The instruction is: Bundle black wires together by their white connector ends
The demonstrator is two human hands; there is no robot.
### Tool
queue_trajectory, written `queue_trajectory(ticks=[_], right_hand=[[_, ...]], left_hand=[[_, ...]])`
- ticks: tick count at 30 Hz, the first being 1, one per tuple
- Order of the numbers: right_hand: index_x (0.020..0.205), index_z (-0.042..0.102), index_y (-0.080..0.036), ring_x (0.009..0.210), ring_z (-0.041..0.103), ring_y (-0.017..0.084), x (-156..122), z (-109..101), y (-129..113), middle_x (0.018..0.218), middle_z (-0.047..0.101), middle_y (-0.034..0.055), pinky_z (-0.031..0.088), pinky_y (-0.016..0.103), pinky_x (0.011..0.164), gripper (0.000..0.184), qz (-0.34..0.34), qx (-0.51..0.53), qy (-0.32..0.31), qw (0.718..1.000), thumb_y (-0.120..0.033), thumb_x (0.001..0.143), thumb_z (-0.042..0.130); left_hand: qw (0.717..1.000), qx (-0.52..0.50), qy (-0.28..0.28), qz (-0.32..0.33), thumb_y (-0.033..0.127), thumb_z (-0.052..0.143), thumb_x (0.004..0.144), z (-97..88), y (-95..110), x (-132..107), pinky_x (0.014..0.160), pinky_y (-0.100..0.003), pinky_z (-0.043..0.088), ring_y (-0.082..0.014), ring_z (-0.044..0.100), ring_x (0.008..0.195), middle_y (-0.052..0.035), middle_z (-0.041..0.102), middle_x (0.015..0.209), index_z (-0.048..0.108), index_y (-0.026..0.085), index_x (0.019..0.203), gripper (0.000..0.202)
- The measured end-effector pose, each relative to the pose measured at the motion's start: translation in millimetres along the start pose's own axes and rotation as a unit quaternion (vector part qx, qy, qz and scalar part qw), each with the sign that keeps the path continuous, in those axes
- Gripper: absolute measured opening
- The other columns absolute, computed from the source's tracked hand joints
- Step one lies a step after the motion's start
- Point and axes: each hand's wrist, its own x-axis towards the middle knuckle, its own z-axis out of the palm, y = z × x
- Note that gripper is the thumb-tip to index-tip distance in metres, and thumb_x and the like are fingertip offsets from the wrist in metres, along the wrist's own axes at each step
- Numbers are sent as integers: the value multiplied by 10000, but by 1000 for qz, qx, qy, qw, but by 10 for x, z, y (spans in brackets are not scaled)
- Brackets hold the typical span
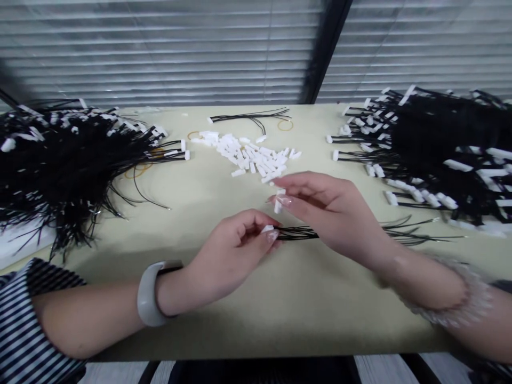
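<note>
My left hand (pixel 236 250) pinches the white connector end of a black wire harness (pixel 298 233) between thumb and fingertips. Its thin wires run right, pass behind my right hand (pixel 336 213) and fan out loose on the far side. Between the thumb and fingers of that hand are small white plastic connector housings (pixel 279 201); one seems to cross another, and I cannot tell exactly how many there are. The two hands are close together, just in front of a heap of loose white housings (pixel 256 154) on the table.
A big pile of black wires with white connectors (pixel 68 154) lies at left, another bundle (pixel 436 149) at right. One separate harness (pixel 248 116) and a yellow rubber band (pixel 285 125) lie at the back of the table (pixel 256 314). Window blinds (pixel 160 53) stand behind.
</note>
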Motion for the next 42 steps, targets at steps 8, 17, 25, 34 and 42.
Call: queue_trajectory(ticks=[8,17,25,34,42], right_hand=[[842,617,-167,721,631,105,-72,37,49,803,667,16,535,223,662,129,30,62,-19,997,-246,740,619],[826,670,-187,739,628,118,-104,39,32,816,676,12,527,242,665,127,9,23,-16,1000,-260,731,629],[881,644,-189,751,579,105,-92,37,-9,820,633,13,474,225,656,143,-54,-27,-31,998,-254,763,598],[668,583,-184,504,394,58,-20,-359,-31,559,500,-32,289,180,439,250,-5,-215,-238,947,-351,824,481],[667,521,-179,524,400,50,-72,-341,-56,586,500,-49,285,169,458,222,-21,-189,-256,948,-281,850,447]], left_hand=[[1000,-8,-5,9,262,497,824,9,-28,5,697,-256,444,-124,529,750,-5,567,795,542,172,826,100],[1000,-22,-5,6,268,517,816,15,-54,8,744,-281,465,-135,540,792,-16,571,839,543,170,869,115],[1000,1,-3,12,323,498,833,1,-36,0,726,-280,484,-144,565,802,-28,601,861,559,168,868,171],[999,-3,39,24,304,520,818,-1,-26,-52,717,-282,508,-147,606,768,-24,620,819,553,169,815,139],[996,16,52,64,308,534,820,-15,-45,-78,700,-268,514,-131,600,728,-11,600,767,556,176,803,135]])
